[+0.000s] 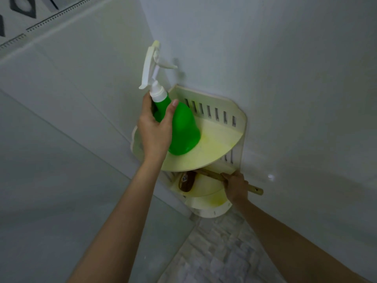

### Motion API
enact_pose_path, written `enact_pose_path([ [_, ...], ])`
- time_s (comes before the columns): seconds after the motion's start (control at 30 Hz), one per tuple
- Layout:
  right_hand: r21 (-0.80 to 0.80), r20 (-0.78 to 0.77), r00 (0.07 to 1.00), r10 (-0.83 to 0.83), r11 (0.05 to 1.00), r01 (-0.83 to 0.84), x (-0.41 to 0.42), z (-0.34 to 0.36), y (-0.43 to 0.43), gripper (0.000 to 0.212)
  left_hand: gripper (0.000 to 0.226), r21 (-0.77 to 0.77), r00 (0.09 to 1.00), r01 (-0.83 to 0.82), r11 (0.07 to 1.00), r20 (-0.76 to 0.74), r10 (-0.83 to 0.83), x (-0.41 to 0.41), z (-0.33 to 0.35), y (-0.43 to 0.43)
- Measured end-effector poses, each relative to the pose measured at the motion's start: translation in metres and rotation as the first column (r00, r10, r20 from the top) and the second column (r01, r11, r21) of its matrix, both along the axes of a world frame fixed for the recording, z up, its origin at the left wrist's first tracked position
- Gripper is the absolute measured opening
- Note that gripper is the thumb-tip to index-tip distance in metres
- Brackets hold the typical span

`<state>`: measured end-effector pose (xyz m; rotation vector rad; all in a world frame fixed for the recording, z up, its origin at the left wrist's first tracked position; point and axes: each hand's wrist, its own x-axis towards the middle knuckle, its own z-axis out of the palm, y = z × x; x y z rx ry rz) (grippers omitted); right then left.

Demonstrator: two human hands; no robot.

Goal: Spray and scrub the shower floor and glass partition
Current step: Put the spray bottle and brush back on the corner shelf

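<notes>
At corner shelf (220,144), left hand (157,129) grips green bottle (183,127).

There are 2 hands (156,131) (236,187), 1 green spray bottle (183,129), 1 wooden brush (186,181) and 1 corner rack (220,137).

The spray bottle (181,127) has a bright green bell-shaped body and a white trigger head. It leans to the left with its base on the top tier of a cream corner shelf (220,144), and the left hand (157,127) holds it at the neck. The scrub brush (186,181) has a dark brown head and a pale wooden handle. It lies on the tier below, handle pointing right and gripped by the right hand (236,187). The shower floor (220,252) is pale stone-like tile. The glass partition (51,190) stands at the left.
</notes>
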<state>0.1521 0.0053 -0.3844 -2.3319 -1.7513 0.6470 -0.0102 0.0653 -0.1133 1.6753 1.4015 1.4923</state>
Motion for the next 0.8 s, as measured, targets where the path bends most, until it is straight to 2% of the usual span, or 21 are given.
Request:
enact_pose_path([
  [0.2, -0.007, -0.022, 1.000, -0.016, 1.000, 0.016, -0.011, -0.014, -0.004, 0.036, 0.037, -0.006, 0.998, 0.043, 0.999, -0.043, -0.043, -0.009, 0.001, 0.007],
  [0.43, -0.026, -0.043, 0.997, 0.058, 0.998, -0.059, -0.001, -0.018, 0.002, 0.040, 0.038, 0.005, 0.993, 0.100, 0.995, -0.060, -0.099, -0.002, 0.008, 0.023],
  [0.53, -0.040, -0.014, 0.993, 0.120, 0.992, -0.120, 0.003, -0.021, 0.001, 0.044, 0.034, -0.005, 0.981, 0.165, 0.986, -0.099, -0.165, 0.003, 0.012, 0.026],
  [0.63, -0.052, 0.023, 0.985, 0.169, 0.984, -0.168, 0.001, -0.021, 0.002, 0.047, 0.040, -0.014, 0.978, 0.199, 0.980, -0.067, -0.199, 0.000, 0.012, 0.031],
  [0.8, -0.016, 0.053, 0.986, 0.155, 0.988, -0.154, -0.005, -0.020, -0.001, 0.044, 0.041, -0.029, 0.975, 0.214, 0.976, -0.058, -0.215, -0.007, 0.011, 0.035],
])
